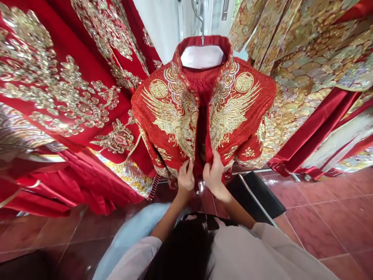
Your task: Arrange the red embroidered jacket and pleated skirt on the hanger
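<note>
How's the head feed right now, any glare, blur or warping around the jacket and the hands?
Head view: the red embroidered jacket and both hands, left hand and right hand, are sharp and evenly lit; daylight behind the hanger washes out the top centre; the gold embroidery glints without hiding detail; wide-angle distortion bends the hanging garments at the edges; dark hair blocks the bottom.

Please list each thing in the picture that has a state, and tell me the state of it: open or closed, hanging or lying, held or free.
Red jacket: hanging on a hanger, front open down the middle.
Hanger: hooked up above, carrying the jacket.
Left hand: closed on the jacket's left front edge, near the hem.
Right hand: closed on the right front edge.
Red embroidered garments: hanging at the left.
Gold garment: hanging at the right.
</note>
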The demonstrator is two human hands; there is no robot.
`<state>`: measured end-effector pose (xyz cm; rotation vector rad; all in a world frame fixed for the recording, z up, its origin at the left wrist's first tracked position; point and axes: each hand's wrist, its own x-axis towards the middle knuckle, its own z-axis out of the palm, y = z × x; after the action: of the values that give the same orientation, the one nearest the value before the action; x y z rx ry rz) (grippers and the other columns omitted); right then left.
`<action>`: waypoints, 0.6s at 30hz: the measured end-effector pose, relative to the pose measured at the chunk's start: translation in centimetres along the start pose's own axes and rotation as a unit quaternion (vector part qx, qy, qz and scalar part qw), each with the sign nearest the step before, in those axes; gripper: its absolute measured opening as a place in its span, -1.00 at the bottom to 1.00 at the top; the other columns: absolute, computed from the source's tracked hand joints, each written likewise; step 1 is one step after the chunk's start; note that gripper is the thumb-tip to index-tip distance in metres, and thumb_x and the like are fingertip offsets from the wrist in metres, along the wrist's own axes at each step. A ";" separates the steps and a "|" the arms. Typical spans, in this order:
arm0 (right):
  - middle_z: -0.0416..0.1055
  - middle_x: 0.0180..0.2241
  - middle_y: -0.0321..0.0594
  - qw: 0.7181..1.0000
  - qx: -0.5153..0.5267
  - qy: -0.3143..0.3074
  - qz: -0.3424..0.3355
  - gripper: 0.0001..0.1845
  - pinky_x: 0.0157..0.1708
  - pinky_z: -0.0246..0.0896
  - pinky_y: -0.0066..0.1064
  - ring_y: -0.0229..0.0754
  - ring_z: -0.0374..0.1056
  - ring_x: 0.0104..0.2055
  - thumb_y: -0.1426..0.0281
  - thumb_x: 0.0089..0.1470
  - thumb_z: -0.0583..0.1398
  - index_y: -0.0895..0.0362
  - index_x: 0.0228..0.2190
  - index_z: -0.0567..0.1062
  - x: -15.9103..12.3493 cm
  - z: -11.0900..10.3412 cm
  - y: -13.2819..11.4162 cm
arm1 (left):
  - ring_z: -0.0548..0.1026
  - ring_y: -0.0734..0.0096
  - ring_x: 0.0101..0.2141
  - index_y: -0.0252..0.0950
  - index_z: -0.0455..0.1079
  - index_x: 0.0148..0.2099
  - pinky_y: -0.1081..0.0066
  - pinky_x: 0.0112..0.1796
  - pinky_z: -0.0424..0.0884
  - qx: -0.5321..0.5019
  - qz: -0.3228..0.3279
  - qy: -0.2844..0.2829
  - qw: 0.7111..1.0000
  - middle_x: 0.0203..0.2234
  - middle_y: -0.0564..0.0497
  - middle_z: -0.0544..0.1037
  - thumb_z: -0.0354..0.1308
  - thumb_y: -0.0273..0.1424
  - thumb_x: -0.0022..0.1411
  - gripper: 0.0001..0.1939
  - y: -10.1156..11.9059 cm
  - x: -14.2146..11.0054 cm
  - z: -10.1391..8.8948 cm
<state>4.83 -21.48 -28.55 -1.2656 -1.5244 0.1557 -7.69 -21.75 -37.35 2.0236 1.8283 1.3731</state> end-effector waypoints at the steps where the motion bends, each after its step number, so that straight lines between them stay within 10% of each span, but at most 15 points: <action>1: 0.39 -0.03 -0.01 1.000 0.003 -0.014 -0.019 -0.44 0.07 0.23 -0.11 0.00 0.32 0.04 0.46 0.00 -0.05 0.14 0.07 0.31 -0.7 -0.2 -1.3 | 0.38 0.10 0.03 -0.26 0.31 0.19 0.18 0.07 0.30 -0.016 0.000 0.006 1.000 0.03 -0.23 0.39 -0.13 -0.43 0.28 -0.53 0.3 -1.0 0.4; 5: 0.36 0.01 -0.04 0.996 0.013 -0.080 -0.022 -0.40 0.12 0.19 -0.19 -0.05 0.28 0.09 0.47 0.07 -0.08 0.15 0.16 0.24 -0.3 1.0 -2.7 | 0.30 0.11 0.11 -0.23 0.29 0.20 0.17 0.14 0.21 -0.045 -0.031 0.000 0.998 0.10 -0.20 0.34 -0.09 -0.38 0.28 -0.54 0.7 -1.9 2.1; 13: 0.35 -0.02 -0.03 0.986 0.100 -0.120 0.063 -0.47 0.04 0.23 -0.25 -0.12 0.31 -0.02 0.39 0.15 -0.03 0.14 0.16 0.22 1.6 4.6 5.6 | 0.29 0.22 0.09 -0.29 0.45 -0.05 0.27 0.18 0.12 -0.258 -0.239 0.013 0.936 0.00 -0.16 0.39 0.04 -0.43 0.16 -0.68 -3.1 -0.7 2.5; 18: 0.39 -0.43 -0.26 0.886 0.295 -0.091 0.347 -0.70 -0.32 0.33 -0.39 -0.25 0.33 -0.39 0.32 -0.15 0.22 0.14 -0.28 0.44 -5.7 3.9 9.8 | 0.43 0.25 -0.14 -0.31 0.34 -0.26 0.25 -0.06 0.34 -0.312 -0.403 0.050 0.859 -0.27 -0.09 0.45 0.14 -0.26 0.10 -0.78 -7.1 -4.2 2.5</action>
<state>6.88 -19.77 -40.22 -1.2478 -0.9766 1.1452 -10.89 -22.10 -45.34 0.7393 1.6291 1.4896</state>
